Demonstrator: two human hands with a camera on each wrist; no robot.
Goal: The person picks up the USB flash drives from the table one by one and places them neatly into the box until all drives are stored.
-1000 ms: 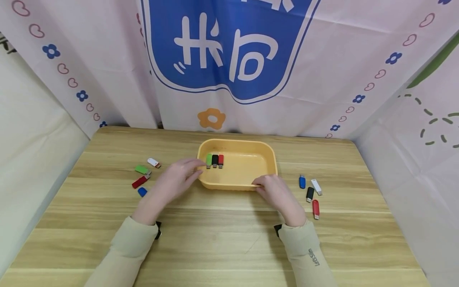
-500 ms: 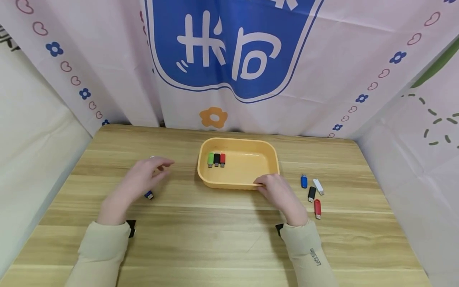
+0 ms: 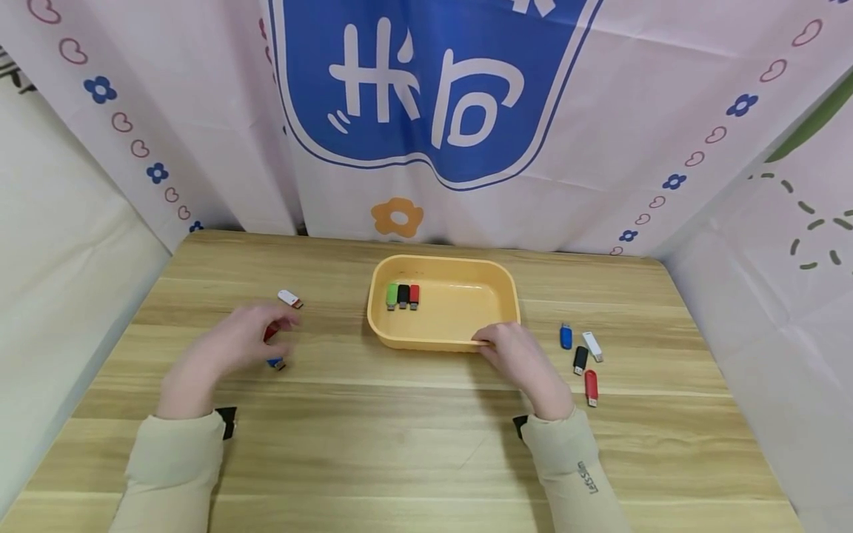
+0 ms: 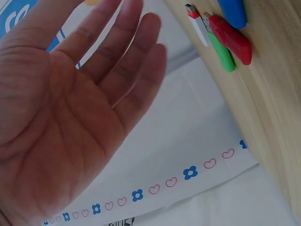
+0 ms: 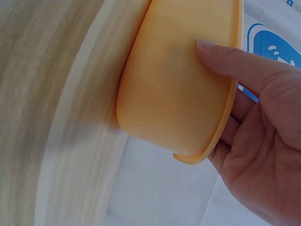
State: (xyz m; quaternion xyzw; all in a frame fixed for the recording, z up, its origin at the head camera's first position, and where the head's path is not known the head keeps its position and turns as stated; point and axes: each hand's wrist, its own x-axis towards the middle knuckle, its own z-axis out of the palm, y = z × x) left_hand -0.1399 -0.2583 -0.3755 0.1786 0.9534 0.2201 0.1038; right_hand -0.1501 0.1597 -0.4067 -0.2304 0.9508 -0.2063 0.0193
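My left hand point(image 3: 229, 344) hovers over the USB sticks on the left, fingers loosely extended and holding nothing. A white USB stick point(image 3: 289, 298) lies just beyond it. Parts of a red stick point(image 3: 269, 332) and a blue stick point(image 3: 276, 363) show beside its fingers. The green stick point(image 4: 223, 55) is hidden under the hand in the head view, but appears in the left wrist view. My right hand point(image 3: 521, 363) grips the front right rim of a yellow plastic box point(image 3: 440, 345), thumb on the outer wall. Inside, green point(image 3: 392, 295), black point(image 3: 403, 295) and red point(image 3: 415, 296) sticks lie in a row.
To the right of the box lie a blue stick point(image 3: 566, 337), a white one point(image 3: 592, 346), a black one point(image 3: 580, 360) and a red one point(image 3: 591, 386). A printed curtain point(image 3: 320, 192) hangs behind the wooden table point(image 3: 400, 444).
My left hand has left the box's left side and moved left, back over the loose sticks. The right hand keeps its grip on the rim. The row in the box is the same.
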